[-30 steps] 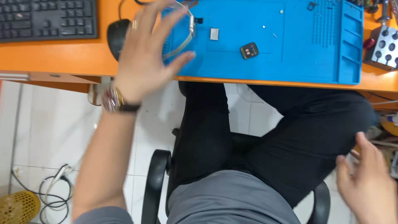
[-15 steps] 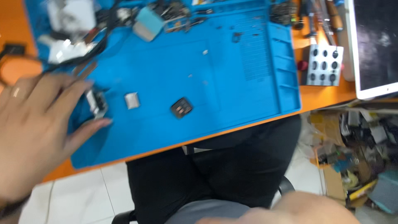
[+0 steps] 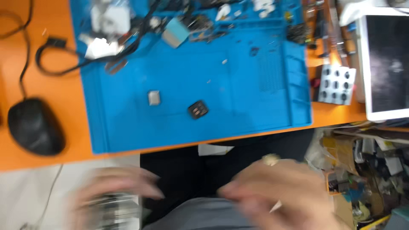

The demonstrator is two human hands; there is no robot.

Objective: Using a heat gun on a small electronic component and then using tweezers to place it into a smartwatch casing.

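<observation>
Both my hands sit low, below the edge of the orange desk (image 3: 51,59), over my lap, and both are smeared by motion. My left hand (image 3: 113,194) has its fingers stretched toward the right, and under them lies a blurred metallic object (image 3: 115,208), silvery and ribbed-looking; I cannot tell whether my fingers close on it or only rest against it. My right hand (image 3: 283,191) is turned with its back up, fingers pointing left toward the other hand, a ring (image 3: 270,159) on one finger. A thin pale tip (image 3: 275,207) sticks out under this hand, slanting down to the left; what it belongs to, and how tightly I hold it, I cannot tell.

Up on the desk, the blue work mat (image 3: 238,102) carries a small silver square part (image 3: 154,97) and, just to its right, a small dark square part (image 3: 198,110), tilted on its corner. Both are well apart from my hands. A black mouse (image 3: 36,126) rests left of the mat, a tablet (image 3: 387,59) at the right.
</observation>
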